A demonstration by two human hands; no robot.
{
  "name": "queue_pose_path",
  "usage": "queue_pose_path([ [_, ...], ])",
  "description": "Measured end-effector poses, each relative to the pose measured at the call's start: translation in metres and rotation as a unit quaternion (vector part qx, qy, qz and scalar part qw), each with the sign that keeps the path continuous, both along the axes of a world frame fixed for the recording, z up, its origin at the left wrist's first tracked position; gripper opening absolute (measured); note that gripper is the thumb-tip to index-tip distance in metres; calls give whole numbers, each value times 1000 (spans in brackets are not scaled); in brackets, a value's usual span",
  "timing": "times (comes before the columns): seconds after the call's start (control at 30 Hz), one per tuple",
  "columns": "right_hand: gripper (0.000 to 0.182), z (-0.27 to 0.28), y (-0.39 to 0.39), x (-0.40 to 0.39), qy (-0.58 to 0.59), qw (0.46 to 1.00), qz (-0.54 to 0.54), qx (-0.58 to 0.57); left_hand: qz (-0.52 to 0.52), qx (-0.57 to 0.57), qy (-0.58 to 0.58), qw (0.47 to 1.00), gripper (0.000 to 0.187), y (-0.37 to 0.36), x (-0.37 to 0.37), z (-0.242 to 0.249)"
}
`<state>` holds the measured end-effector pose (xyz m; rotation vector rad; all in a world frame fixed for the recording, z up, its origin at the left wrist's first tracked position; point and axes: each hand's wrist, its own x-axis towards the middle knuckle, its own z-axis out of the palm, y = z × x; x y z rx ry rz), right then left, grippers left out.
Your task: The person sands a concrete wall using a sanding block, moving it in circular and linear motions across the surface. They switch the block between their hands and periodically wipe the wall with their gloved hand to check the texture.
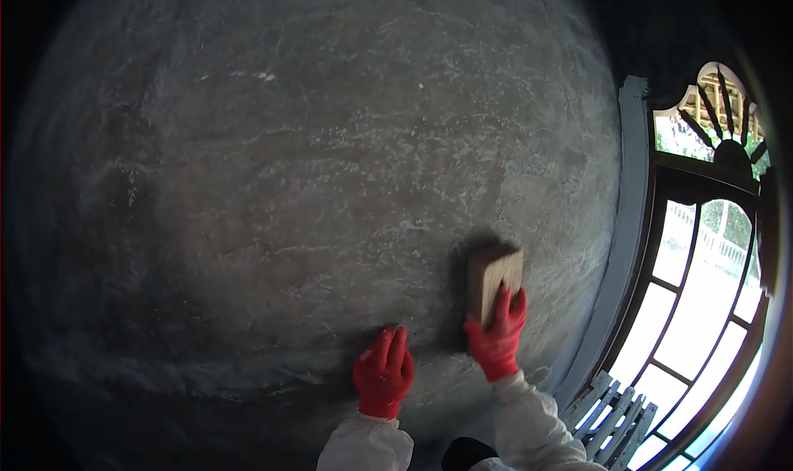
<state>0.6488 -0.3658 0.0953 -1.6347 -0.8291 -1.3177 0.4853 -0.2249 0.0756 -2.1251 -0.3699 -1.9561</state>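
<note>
A grey, rough wall (314, 190) with pale scratches and specks fills most of the view. My right hand (498, 339), in a red glove, grips the lower part of a tan wooden block (494, 273), which is held against the wall. To the left and a little lower, my left hand (385, 373), also gloved in red, rests on the wall with its fingers extended upward and nothing in it. Both sleeves are whitish.
A grey upright trim (628, 182) borders the wall at the right. Beyond it stands a bright window with dark frames (657, 248). Grey wooden slats (615, 426) are at the lower right. A dark rounded shape (467, 454) shows at the bottom edge.
</note>
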Motion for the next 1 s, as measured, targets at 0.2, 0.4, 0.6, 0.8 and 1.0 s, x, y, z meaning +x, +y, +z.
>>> queue_pose_path([
  [0.2, 109, -128, -26, 8, -37, 990, 66, -117, 34, 31, -36, 998, 31, -4, -1, 6],
  [0.4, 103, 33, -24, 10, -43, 997, 52, -31, 113, 44, -25, 992, 31, -5, 2, 1],
  [0.6, 101, 15, -29, 25, -8, 999, 32, -24, 66, 4, -25, 997, 43, -19, 1, 9],
  [0.8, 100, -174, -55, 56, 5, 988, 130, -86, 93, 3, -71, 993, 57, -25, 32, 40],
  [1.0, 106, -13, -74, 90, 48, 993, 110, -15, 146, 34, -71, 986, 61, -18, 36, 32],
])
